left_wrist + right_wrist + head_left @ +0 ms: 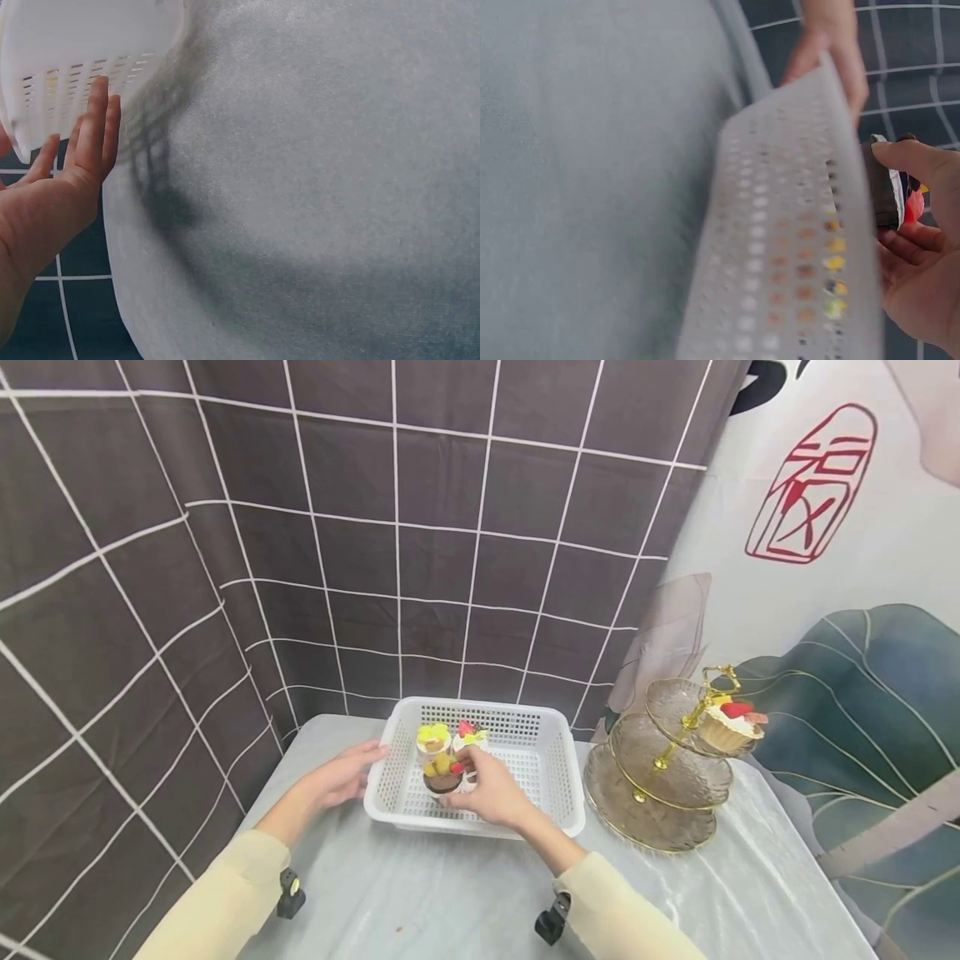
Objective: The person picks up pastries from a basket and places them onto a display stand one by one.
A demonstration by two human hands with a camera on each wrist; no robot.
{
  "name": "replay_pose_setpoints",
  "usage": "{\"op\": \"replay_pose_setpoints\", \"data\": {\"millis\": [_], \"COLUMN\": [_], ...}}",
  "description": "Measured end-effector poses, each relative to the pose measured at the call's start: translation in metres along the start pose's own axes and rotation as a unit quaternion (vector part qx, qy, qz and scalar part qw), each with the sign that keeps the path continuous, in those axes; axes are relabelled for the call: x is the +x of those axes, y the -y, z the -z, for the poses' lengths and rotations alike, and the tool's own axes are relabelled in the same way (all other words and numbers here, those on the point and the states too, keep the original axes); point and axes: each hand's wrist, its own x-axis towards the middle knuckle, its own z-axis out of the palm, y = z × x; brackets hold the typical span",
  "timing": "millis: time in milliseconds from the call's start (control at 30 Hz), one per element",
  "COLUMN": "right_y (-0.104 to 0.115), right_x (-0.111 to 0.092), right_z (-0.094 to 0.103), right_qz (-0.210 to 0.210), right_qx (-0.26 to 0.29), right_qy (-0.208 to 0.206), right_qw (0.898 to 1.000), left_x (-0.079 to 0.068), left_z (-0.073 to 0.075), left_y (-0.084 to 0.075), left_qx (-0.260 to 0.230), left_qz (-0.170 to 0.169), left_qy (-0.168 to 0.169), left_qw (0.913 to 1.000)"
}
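My right hand point(491, 787) reaches over the white plastic basket point(562, 768) and grips a dark chocolate cupcake point(442, 783) with yellow and red fruit on top. Thumb and fingers pinch its sides in the right wrist view, where the dark cup point(883, 187) shows just past the basket rim. Two more cupcakes stand in the basket: a yellow-topped one point(433, 739) and a partly hidden one with red and yellow topping point(469, 733). At the basket's left end, my left hand point(343, 777) rests against the outer wall, its fingers nearly straight in the left wrist view.
To the right stands a three-tier glass cake stand point(648, 827) with a gold post. A cream cupcake point(726, 729) with red fruit sits on its top tier. A pale cloth covers the table point(420, 893). Dark gridded curtain point(435, 552) hangs behind and on the left.
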Motion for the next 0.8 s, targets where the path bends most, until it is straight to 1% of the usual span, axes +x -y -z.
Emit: {"op": "replay_pose_setpoints", "data": {"millis": [100,167,333,500,600,800], "right_y": [0.001,0.001,-0.004,-0.009,-0.010,-0.008], "right_x": [-0.011,-0.019,-0.037,-0.056,-0.068,-0.089], "right_z": [0.015,0.027,0.060,0.095,0.113,0.148], "right_qz": [0.022,0.035,0.027,0.016,-0.003,-0.069], "right_qx": [0.005,0.018,0.035,0.001,-0.011,-0.009], "right_qy": [-0.036,-0.062,-0.116,-0.181,-0.214,-0.259], "right_qw": [0.999,0.997,0.992,0.983,0.977,0.963], "left_x": [-0.001,-0.001,-0.001,-0.001,0.000,0.001], "left_z": [0.001,0.001,0.000,0.000,0.001,0.003], "left_y": [0.000,0.000,-0.001,-0.001,-0.001,-0.002], "left_qx": [0.001,0.000,-0.001,0.006,0.004,0.002], "left_qz": [0.005,0.007,0.005,0.007,0.009,0.008], "left_qy": [-0.003,-0.003,-0.004,-0.003,-0.002,0.002], "left_qw": [1.0000,1.0000,1.0000,1.0000,0.9999,1.0000]}}
